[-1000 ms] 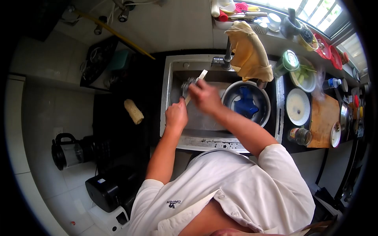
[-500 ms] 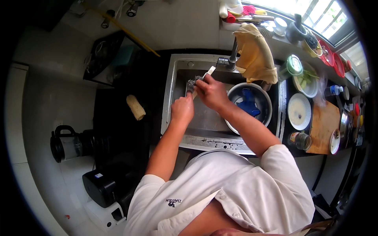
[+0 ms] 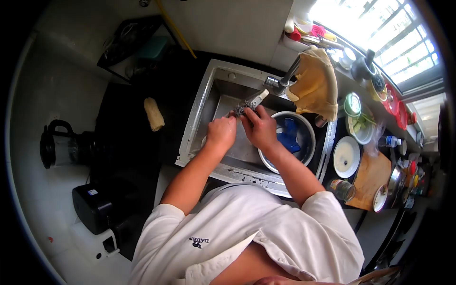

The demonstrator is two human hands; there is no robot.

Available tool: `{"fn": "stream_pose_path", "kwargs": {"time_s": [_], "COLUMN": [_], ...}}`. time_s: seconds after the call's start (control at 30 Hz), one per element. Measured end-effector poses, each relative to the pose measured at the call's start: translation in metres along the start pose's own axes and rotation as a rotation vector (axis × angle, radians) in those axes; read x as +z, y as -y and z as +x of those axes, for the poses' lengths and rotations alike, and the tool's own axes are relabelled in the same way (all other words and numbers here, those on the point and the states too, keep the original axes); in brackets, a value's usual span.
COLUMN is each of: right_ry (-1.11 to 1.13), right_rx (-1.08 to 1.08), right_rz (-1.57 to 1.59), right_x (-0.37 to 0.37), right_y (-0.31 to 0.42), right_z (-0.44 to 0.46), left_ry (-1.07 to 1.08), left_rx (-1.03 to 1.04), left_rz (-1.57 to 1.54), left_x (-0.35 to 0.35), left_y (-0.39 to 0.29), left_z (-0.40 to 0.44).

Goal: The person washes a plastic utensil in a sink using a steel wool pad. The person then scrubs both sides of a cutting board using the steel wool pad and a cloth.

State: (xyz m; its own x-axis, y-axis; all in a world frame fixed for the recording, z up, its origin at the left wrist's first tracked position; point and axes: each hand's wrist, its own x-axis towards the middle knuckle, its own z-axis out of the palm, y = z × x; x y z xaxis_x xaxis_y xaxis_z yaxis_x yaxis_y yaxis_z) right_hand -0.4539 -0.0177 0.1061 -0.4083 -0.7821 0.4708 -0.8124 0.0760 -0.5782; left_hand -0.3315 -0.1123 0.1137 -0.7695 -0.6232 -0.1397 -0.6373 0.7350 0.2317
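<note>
Over the sink [image 3: 229, 105], my left hand [image 3: 221, 134] is closed in a fist around the near end of a narrow flat utensil [image 3: 260, 97]. Its light, shiny far end points toward the faucet [image 3: 275, 84]; I cannot make out what kind it is. My right hand [image 3: 261, 127] pinches a grey steel wool scourer [image 3: 243, 109] against the utensil's middle. To the right of that hand, a metal basin [image 3: 311, 151] stands in the sink with a blue item [image 3: 289, 137] inside, partly hidden by my right forearm.
A tan cloth [image 3: 315, 85] hangs over the faucet. On the right are a white fluted bowl [image 3: 346, 157], a glass jar [image 3: 343, 189] and a wooden cutting board [image 3: 369, 178]. A loofah [image 3: 154, 114] lies on the dark counter at left, with a blender [image 3: 64, 145] beyond it.
The view has tilted and shifted. My right hand and the scourer have moved along the utensil, and more of the utensil's far end shows. Both hands keep their hold.
</note>
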Motion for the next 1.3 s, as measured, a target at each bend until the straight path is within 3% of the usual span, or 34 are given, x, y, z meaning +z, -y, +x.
{"fn": "stream_pose_path", "kwargs": {"time_s": [0.2, 0.37, 0.5, 0.67, 0.77, 0.83, 0.9, 0.97, 1.03, 1.13, 1.3], "right_ry": [-0.037, -0.007, -0.08, -0.155, 0.012, 0.156, 0.03, 0.023, -0.109, -0.163, -0.16], "right_rx": [0.134, 0.315, 0.196, 0.02, 0.143, 0.326, 0.161, 0.28, 0.172, -0.024, -0.144], "right_rz": [-0.015, 0.036, 0.083, -0.12, -0.305, -0.32, -0.115, -0.002, 0.172, 0.128, 0.008], "right_x": [-0.011, -0.008, -0.001, 0.038, 0.044, 0.05, 0.053, 0.045, 0.051, 0.046, 0.059], "right_y": [-0.009, -0.05, 0.001, 0.029, -0.005, -0.069, -0.094, -0.049, -0.016, 0.032, 0.012], "right_z": [-0.031, -0.07, -0.015, 0.042, 0.024, -0.018, -0.047, -0.03, 0.002, 0.053, 0.057], "left_ry": [0.004, 0.005, -0.015, -0.075, -0.068, -0.06, -0.058, -0.057, -0.063, -0.068, -0.08], "left_rx": [-0.046, -0.166, -0.149, -0.164, -0.209, -0.225, -0.261, -0.223, -0.186, -0.165, -0.141], "left_rz": [-0.014, -0.027, -0.052, -0.047, -0.05, -0.057, -0.062, -0.097, -0.098, -0.086, -0.084], "left_x": [0.006, -0.008, -0.003, 0.0, -0.01, -0.015, -0.013, -0.015, -0.015, -0.013, -0.019], "left_y": [-0.013, 0.026, 0.036, 0.042, 0.056, 0.073, 0.083, 0.077, 0.068, 0.058, 0.061], "left_z": [-0.002, 0.01, 0.01, 0.01, 0.011, 0.009, 0.01, 0.008, 0.012, 0.012, 0.014]}}
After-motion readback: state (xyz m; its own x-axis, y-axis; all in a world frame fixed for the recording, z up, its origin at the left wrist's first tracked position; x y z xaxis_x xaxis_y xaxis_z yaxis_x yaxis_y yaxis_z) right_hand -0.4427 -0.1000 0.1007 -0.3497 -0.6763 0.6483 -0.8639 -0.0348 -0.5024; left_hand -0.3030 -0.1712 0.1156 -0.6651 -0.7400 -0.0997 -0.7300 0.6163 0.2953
